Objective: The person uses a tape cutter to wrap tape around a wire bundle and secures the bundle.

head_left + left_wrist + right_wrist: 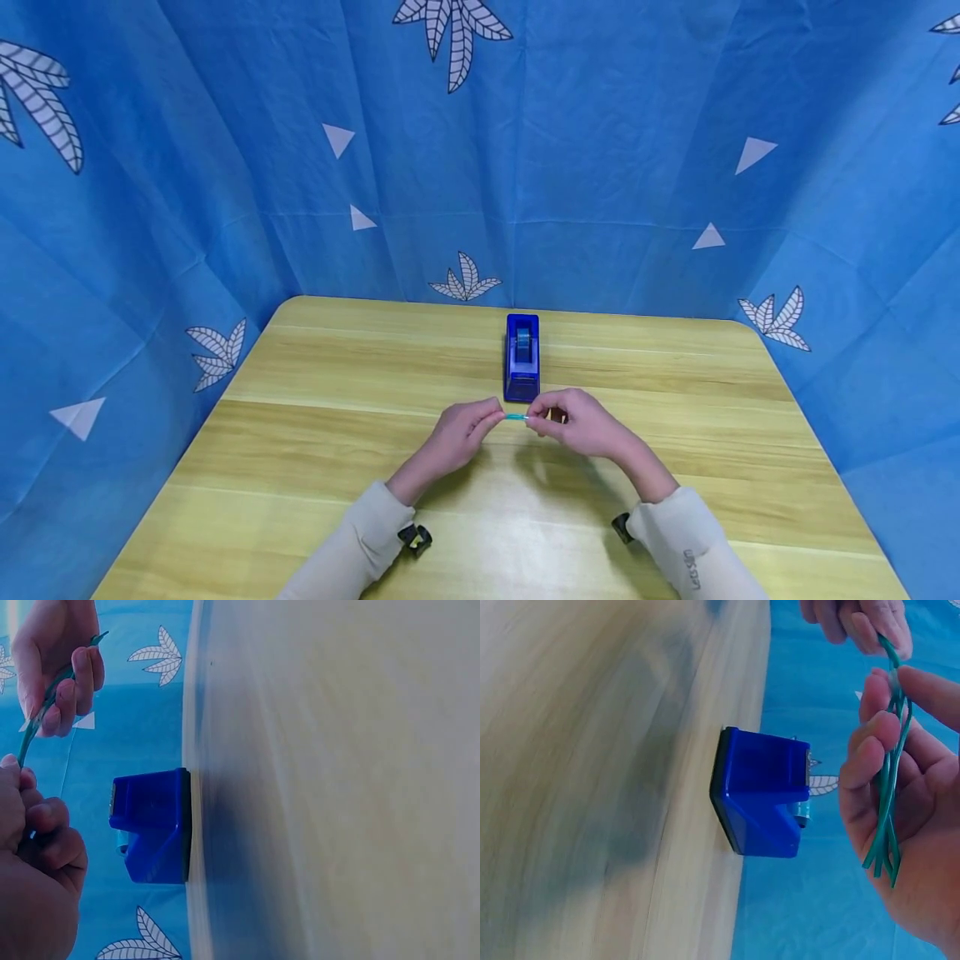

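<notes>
A bundle of thin green strands (pixel 515 417) stretches between both hands above the table. My left hand (pixel 459 432) pinches one end between thumb and fingers. My right hand (pixel 581 425) pinches the bundle a little further along. In the right wrist view, the loose ends of the strands (pixel 889 802) spread across the right palm. Something clear and shiny, perhaps tape, wraps the bundle near the right fingertips. Just beyond the hands stands a blue tape dispenser (pixel 522 385), touched by neither hand. Its roll of tape (pixel 523 338) is in place.
The wooden table (pixel 315 433) has rounded far corners. A blue curtain (pixel 615 133) with leaf and triangle prints hangs behind the table and along both sides. Small black devices (pixel 415 539) are strapped at the wrists.
</notes>
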`<control>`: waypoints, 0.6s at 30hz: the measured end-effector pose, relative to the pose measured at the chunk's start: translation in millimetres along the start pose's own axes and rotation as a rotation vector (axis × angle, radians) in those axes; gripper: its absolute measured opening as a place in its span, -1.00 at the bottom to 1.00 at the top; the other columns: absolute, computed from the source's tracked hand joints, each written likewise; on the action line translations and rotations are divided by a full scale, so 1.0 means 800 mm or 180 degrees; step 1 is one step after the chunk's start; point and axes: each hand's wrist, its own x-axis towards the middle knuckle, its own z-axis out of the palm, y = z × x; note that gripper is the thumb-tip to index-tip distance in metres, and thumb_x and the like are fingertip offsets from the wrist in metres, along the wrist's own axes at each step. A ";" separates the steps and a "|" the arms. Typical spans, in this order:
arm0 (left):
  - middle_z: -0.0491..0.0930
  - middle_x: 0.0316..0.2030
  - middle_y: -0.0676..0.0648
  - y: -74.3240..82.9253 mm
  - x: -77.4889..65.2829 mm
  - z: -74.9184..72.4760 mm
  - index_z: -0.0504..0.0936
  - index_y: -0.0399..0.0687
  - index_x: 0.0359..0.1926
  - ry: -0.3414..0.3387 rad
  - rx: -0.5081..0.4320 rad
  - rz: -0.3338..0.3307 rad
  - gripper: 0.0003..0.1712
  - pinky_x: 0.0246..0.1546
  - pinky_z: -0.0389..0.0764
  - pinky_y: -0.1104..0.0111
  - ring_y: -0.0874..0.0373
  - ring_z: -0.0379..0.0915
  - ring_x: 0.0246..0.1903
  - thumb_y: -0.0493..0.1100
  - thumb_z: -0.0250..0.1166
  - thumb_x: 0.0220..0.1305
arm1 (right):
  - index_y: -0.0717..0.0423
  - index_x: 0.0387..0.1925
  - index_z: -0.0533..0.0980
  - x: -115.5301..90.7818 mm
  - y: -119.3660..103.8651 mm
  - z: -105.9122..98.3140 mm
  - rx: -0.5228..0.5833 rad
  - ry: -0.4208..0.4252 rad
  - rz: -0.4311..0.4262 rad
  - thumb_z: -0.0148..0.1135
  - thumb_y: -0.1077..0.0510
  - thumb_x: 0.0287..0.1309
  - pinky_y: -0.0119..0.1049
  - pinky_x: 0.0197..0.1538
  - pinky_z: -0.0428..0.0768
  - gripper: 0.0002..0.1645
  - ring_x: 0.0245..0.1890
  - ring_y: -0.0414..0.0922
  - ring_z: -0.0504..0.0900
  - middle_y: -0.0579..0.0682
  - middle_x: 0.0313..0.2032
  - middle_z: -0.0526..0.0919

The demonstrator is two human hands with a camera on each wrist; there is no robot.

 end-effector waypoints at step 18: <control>0.28 -0.51 0.13 0.002 0.003 -0.012 0.49 -0.11 -0.27 -0.0880 -0.0448 -0.0497 -0.61 -0.38 0.36 0.47 0.32 0.19 -0.52 0.00 -0.07 0.69 | -0.21 -0.32 0.66 0.001 -0.006 0.013 -0.1172 0.0448 -0.0433 0.37 0.01 0.35 -0.40 -0.29 0.52 -0.92 -0.48 -0.42 0.45 -0.35 -0.37 0.68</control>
